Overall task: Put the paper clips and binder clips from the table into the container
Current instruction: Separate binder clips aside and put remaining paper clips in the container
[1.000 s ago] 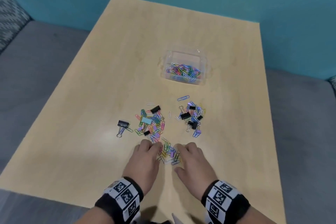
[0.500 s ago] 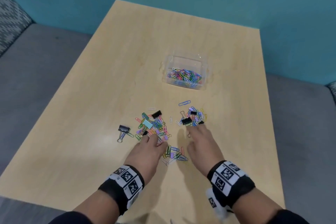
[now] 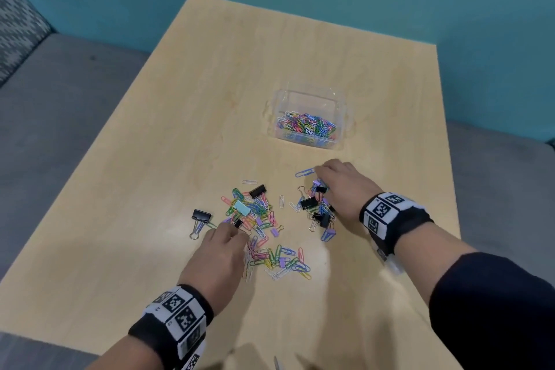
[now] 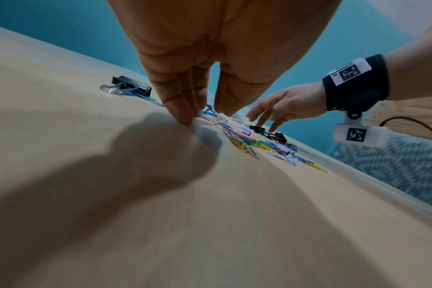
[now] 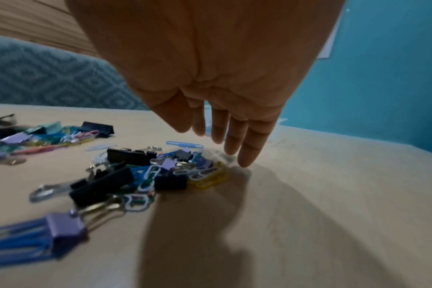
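A clear plastic container (image 3: 309, 93) at mid-table holds several coloured paper clips. Three loose heaps lie nearer me: a left pile (image 3: 253, 209), a right pile with black binder clips (image 3: 316, 207) and a near pile (image 3: 280, 261). A lone black binder clip (image 3: 200, 216) sits apart on the left. My left hand (image 3: 237, 231) stands at the near edge of the left pile, with fingertips (image 4: 185, 119) on the table and the thumb apart. My right hand (image 3: 322, 180) hangs over the right pile's far right side, fingers (image 5: 244, 159) straight, holding nothing.
The light wooden table (image 3: 150, 249) ends against a teal wall at the back. Grey floor lies on both sides. A single blue paper clip (image 3: 304, 173) lies just left of my right fingertips.
Both hands left the near pile and moved forward. The left went to the left pile's near edge. The right swung up and round to the right pile's far side.
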`<state>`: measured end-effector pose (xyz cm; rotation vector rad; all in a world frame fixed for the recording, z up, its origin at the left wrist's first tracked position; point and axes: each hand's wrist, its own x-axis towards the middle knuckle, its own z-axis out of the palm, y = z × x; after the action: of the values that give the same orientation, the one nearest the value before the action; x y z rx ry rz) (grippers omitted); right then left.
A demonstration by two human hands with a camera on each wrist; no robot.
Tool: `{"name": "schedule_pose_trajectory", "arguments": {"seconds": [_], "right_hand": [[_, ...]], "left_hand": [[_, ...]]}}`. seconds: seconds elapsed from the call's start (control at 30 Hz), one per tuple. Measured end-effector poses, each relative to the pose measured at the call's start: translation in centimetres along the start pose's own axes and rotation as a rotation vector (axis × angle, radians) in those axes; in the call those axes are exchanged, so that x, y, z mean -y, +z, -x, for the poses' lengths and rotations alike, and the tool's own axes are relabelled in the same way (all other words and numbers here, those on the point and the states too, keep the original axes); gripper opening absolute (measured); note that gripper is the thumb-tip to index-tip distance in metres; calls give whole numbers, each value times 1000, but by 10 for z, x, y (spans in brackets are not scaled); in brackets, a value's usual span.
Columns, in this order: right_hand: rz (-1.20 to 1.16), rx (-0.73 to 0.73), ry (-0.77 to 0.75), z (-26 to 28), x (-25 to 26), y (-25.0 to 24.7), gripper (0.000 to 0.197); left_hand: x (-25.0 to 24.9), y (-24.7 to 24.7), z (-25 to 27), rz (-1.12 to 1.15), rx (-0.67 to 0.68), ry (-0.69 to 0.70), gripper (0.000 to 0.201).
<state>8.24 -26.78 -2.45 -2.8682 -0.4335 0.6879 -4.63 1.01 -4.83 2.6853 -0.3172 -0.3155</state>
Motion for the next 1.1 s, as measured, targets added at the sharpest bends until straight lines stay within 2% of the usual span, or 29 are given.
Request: {"name": "schedule_pose_trajectory", "arguments": {"seconds": [0.07, 0.17, 0.23, 0.33, 0.4, 0.47, 0.6, 0.7, 0.8, 0.9, 1.1], "right_hand": [[5, -18, 53, 0, 8, 2, 32], [32, -23, 43, 10, 22, 17, 29], [-11, -11, 27, 15, 27, 23, 26], [-85, -67, 46, 11, 29, 16, 17], [-93, -65, 26, 2, 31, 11, 26], [-64, -21, 7, -8, 37, 9, 39], [43, -8, -40, -19, 58, 13, 36], [108, -31, -130, -12, 77, 21, 35], [154, -71, -235, -1, 91, 28, 37], [151, -54, -304, 4, 103, 33, 36], [236, -17, -322, 8, 115, 38, 51]], "left_hand": [[4, -1, -1, 15, -60, -28, 29], [10, -5, -3, 52, -134, -74, 29], [14, -10, -6, 65, -152, -87, 27], [17, -17, -12, 67, -151, -124, 28], [18, -22, -19, 54, -129, -150, 29], [17, -27, -31, 21, -95, -129, 40], [16, -37, -68, -34, 21, 13, 68], [16, -41, -85, -58, 151, 9, 79], [25, -38, -86, -114, 190, 41, 74], [34, -35, -83, -153, 140, 87, 60], [39, -34, -72, -173, 86, 81, 36]]}}
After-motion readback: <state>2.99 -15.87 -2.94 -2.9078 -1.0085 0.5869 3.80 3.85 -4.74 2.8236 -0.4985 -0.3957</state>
